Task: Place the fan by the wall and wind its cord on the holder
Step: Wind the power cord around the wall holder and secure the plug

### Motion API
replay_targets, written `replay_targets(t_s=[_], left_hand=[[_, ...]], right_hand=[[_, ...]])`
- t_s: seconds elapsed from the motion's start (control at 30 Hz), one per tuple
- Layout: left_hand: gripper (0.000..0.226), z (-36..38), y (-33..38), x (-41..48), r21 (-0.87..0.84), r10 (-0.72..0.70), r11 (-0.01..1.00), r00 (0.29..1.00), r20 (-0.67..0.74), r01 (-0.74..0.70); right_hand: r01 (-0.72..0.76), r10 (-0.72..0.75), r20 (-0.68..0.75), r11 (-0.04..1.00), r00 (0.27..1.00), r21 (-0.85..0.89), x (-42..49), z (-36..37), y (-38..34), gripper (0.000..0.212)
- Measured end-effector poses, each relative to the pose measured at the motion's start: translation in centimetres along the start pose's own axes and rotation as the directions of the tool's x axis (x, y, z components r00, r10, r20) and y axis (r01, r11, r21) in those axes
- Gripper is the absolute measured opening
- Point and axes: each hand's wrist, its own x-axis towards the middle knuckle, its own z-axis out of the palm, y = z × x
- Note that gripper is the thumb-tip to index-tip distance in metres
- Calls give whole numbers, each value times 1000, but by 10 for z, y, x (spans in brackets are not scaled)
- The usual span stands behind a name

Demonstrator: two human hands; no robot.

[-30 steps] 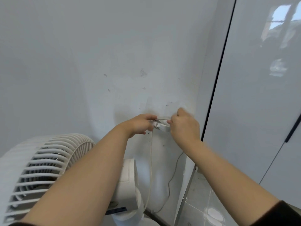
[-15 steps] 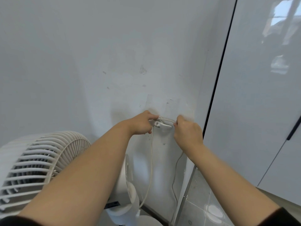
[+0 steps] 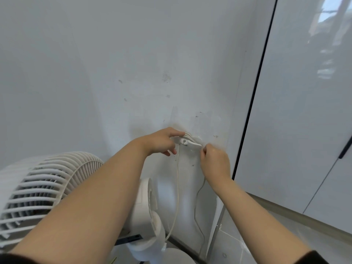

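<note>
A white fan [image 3: 43, 189] with a slatted grille stands at lower left, close to the white wall. Its white holder [image 3: 187, 141] is fixed to the wall at centre, with turns of cord lying over its top. My left hand [image 3: 162, 142] holds the holder's left end, thumb on top. My right hand [image 3: 214, 164] is just below and right of the holder, fingers curled round the cord. One strand of the cord [image 3: 177, 191] hangs from the holder down to the fan's base. Another strand drops from my right hand to the floor.
A glossy white cabinet door [image 3: 297, 111] with a dark edge strip stands right of the wall. Its dark handle [image 3: 345, 149] shows at the far right. Grey floor tiles [image 3: 234, 246] lie below. Small marks dot the wall above the holder.
My right hand has slid down and to the right, away from the holder's right end, drawing the cord with it. My left hand stays on the holder.
</note>
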Motion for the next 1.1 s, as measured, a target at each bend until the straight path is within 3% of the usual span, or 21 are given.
replay_targets(t_s=[0.13,0.33,0.43,0.5,0.6,0.8,0.97,1.1], left_hand=[[59,2,3,0,9,2,1000,1000,-18,-2],[49,0,2,3,-46,-36,998,993,-117,30],[47,-4,2,9,-91,-82,994,950,-300,57],[42,-7,2,11,-167,-158,981,893,-420,95],[33,-12,-2,11,-262,-327,936,858,-397,236],[30,-19,-12,8,-378,-478,856,821,-313,353],[30,-21,-9,6,-424,-503,830,814,-292,361],[32,-14,-7,5,-386,-514,822,837,-187,418]], right_hand=[[-167,155,69,957,985,237,-6,15,-5,27],[-203,180,127,956,976,210,-9,25,-20,28],[-285,246,160,908,956,307,-9,29,-24,30],[-409,328,249,782,912,470,-4,31,-26,29],[-569,404,408,472,819,673,1,37,-36,25],[-695,344,665,-48,663,717,13,31,-56,17],[-736,182,797,-309,576,603,19,21,-57,21],[-770,90,831,-333,548,544,21,16,-49,29]])
